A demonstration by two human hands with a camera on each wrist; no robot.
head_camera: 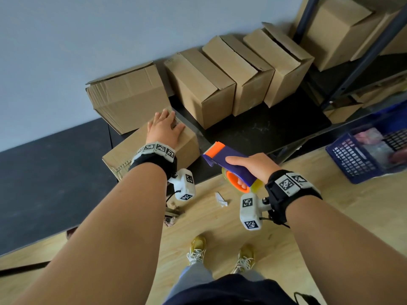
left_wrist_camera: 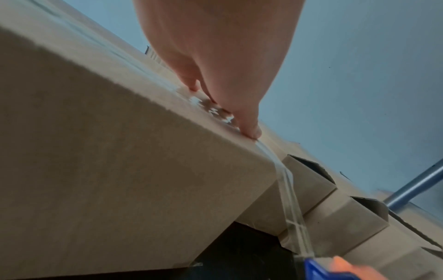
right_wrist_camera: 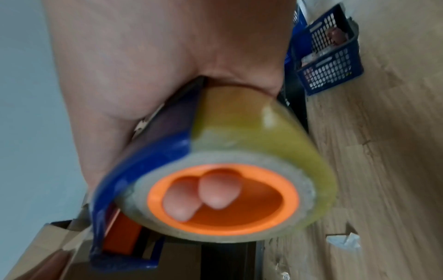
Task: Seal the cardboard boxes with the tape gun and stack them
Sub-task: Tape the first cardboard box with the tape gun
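A cardboard box (head_camera: 187, 144) lies on the black platform in front of me. My left hand (head_camera: 166, 128) lies flat on its top with straight fingers, pressing clear tape down near the edge, and the fingertips (left_wrist_camera: 251, 130) show touching the tape in the left wrist view. A strip of clear tape (left_wrist_camera: 291, 214) stretches from the box edge (left_wrist_camera: 143, 170) to the blue and orange tape gun (head_camera: 229, 161). My right hand (head_camera: 253, 165) grips the gun (right_wrist_camera: 143, 170) to the right of the box, with two fingertips (right_wrist_camera: 215, 193) inside the orange core of its roll.
Several more cardboard boxes (head_camera: 198, 84) stand along the grey wall on the black platform (head_camera: 264, 128). A metal rack (head_camera: 363, 56) holds boxes at the upper right. A blue mesh basket (head_camera: 365, 157) sits on the wooden floor at the right. Paper scraps (head_camera: 221, 200) lie near my feet.
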